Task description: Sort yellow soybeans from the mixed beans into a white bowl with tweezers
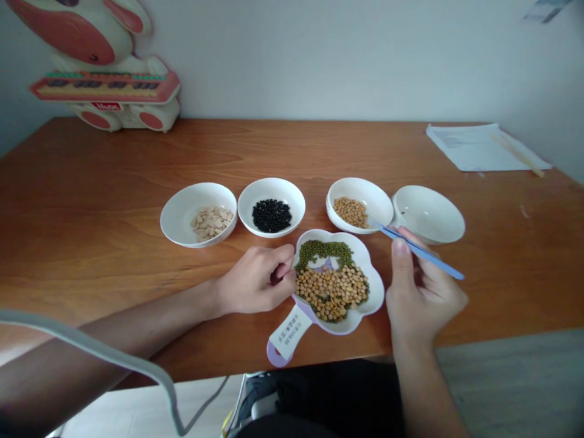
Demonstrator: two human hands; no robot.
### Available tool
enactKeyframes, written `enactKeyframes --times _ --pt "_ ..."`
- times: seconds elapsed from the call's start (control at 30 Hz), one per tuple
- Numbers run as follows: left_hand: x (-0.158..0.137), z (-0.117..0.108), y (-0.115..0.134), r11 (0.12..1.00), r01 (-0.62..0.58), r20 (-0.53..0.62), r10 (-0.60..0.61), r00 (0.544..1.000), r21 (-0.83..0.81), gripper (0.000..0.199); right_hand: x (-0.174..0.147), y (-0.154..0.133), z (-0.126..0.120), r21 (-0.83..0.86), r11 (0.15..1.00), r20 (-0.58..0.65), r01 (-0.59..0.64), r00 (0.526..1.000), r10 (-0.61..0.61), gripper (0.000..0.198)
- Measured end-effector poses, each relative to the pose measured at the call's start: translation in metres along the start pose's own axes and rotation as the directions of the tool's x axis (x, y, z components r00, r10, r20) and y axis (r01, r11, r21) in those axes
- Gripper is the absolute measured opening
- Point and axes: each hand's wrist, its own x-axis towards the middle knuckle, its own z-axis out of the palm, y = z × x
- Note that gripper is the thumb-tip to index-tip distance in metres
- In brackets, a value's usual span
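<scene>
My left hand (260,280) is closed at the left rim of a white and lilac flower-shaped dish (376,289), thumb and curled fingers pinching its edge. In the dish, green mung beans (326,248) lie at the far side and yellow soybeans (335,289) spread over the middle and near part. My right hand (422,292) grips blue tweezers (438,262) between thumb and fingers. Their tips reach into the right side of a white bowl (376,198) of yellow soybeans (350,212); whether they pinch a bean is too small to tell.
Left of it stand a bowl (176,216) of pale flat seeds and a bowl (292,194) of black beans. Another white bowl (433,213) stands rightmost. Papers (479,146) and a toy keyboard (107,88) lie farther back. A grey cable (114,359) crosses the lower left.
</scene>
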Motion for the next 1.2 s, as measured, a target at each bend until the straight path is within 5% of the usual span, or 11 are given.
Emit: enactKeyframes --times 0.13,0.33,1.2 --pt "0.000 0.000 -0.002 1.000 0.013 0.005 -0.013 1.000 0.013 0.024 -0.007 -0.003 -0.014 0.077 0.992 0.167 0.097 0.980 -0.109 0.022" --pt "0.000 0.001 -0.003 0.999 0.034 0.005 -0.034 0.999 -0.020 0.025 -0.002 -0.008 -0.016 0.204 0.921 0.372 0.332 0.844 -0.386 0.027" --pt "-0.001 -0.001 -0.002 0.997 0.070 0.036 -0.069 0.997 -0.030 0.027 0.001 -0.010 -0.013 0.180 0.926 0.451 0.333 0.808 -0.378 0.032"
